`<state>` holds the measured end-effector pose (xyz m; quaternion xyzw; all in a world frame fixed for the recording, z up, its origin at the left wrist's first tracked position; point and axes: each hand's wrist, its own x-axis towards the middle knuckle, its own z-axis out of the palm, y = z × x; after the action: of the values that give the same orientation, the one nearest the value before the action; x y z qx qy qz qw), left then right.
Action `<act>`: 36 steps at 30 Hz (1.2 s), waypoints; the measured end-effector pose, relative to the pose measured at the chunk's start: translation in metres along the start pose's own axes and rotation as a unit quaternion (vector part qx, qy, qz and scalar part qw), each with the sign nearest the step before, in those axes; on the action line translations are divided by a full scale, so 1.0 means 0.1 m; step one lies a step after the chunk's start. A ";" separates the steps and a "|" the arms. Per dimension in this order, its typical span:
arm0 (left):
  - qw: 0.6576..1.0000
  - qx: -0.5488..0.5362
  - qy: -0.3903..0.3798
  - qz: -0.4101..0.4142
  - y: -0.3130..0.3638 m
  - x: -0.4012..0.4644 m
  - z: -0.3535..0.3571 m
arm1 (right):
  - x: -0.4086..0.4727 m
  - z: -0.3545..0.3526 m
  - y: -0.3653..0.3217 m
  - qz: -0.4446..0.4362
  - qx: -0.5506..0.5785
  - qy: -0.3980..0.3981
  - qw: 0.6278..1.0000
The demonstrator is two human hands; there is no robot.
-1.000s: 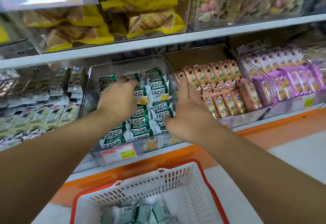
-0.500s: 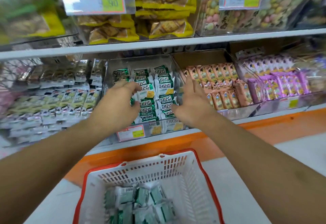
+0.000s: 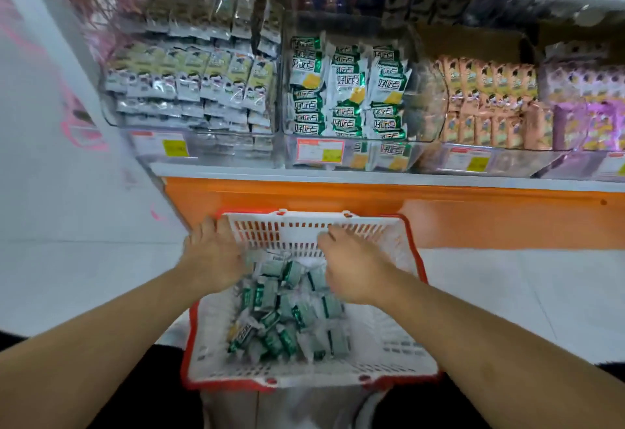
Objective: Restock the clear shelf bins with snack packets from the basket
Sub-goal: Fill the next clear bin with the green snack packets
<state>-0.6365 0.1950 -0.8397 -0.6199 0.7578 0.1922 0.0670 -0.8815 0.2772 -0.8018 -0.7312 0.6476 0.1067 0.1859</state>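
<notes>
White plastic lattice walls and a red rim make up the basket (image 3: 378,366), which sits low in the head view at about 6 o'clock from the shelf; a loose heap of green-and-white snack packets (image 3: 287,310) lies in its middle. Both arms reach down into it; the left hand (image 3: 213,259) sits at about 10 o'clock from the heap, at the basket's far left corner, its fingers pointing towards the far wall, though whether they grip anything I cannot tell; the right hand (image 3: 351,269) is at about 1 o'clock from the heap, just over the packets, fingers bent downward, and whether they pinch a packet I cannot tell, since the palm side is hidden. Above, at 12 o'clock, the clear shelf bin (image 3: 351,154) holds rows of matching green packets standing upright; at 9 o'clock from it a second bin carries grey-and-yellow packets (image 3: 192,87); at 3 o'clock from it stand peach packets (image 3: 487,104), then purple packets (image 3: 588,117). An orange base panel (image 3: 338,197) runs beneath the shelf, just behind the basket.
</notes>
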 end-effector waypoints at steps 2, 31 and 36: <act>0.998 -0.004 -0.038 -0.040 -0.11 0.05 0.14 | 0.14 0.42 -0.09 0.029 0.018 -0.137 0.990; 0.971 0.033 -0.193 -0.136 -0.08 0.15 0.15 | 0.67 0.37 0.00 0.184 0.469 -0.105 0.857; 0.972 -0.018 -0.222 0.080 0.29 0.01 -0.71 | 0.28 -0.74 -0.09 0.100 0.488 -0.014 0.867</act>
<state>-0.6553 0.1719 -0.7686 -0.5004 0.7672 0.3437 0.2070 -0.8750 0.2219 -0.7450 -0.4767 0.6841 -0.1952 0.5164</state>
